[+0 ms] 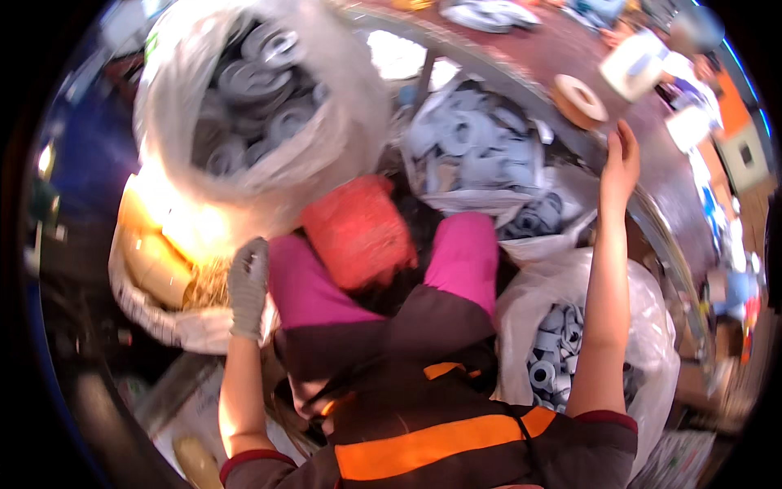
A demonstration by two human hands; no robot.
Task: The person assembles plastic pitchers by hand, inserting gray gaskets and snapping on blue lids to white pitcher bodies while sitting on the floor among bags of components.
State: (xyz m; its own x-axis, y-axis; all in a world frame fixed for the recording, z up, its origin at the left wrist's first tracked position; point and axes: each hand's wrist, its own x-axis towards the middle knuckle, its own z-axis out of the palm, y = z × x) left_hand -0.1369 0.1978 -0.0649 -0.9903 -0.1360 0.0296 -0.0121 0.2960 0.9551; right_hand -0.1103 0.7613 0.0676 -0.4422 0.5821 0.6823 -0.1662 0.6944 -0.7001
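While the gloved left hand rests flat, grip released, on the near-left bag, the bare right hand reaches far right with open fingers, just short of a tape roll on the table, grasping nothing. Three sacks of grey rings sit full; judging by that, most sorting remains.

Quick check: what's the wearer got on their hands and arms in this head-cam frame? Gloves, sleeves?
Left hand wears a grey knit work glove reaching the wrist. Right hand is bare, no glove. Both forearms are uncovered; short dark maroon sleeve cuffs end at the upper arms. The torso shows a dark garment with orange bands. No watch or bracelet visible.
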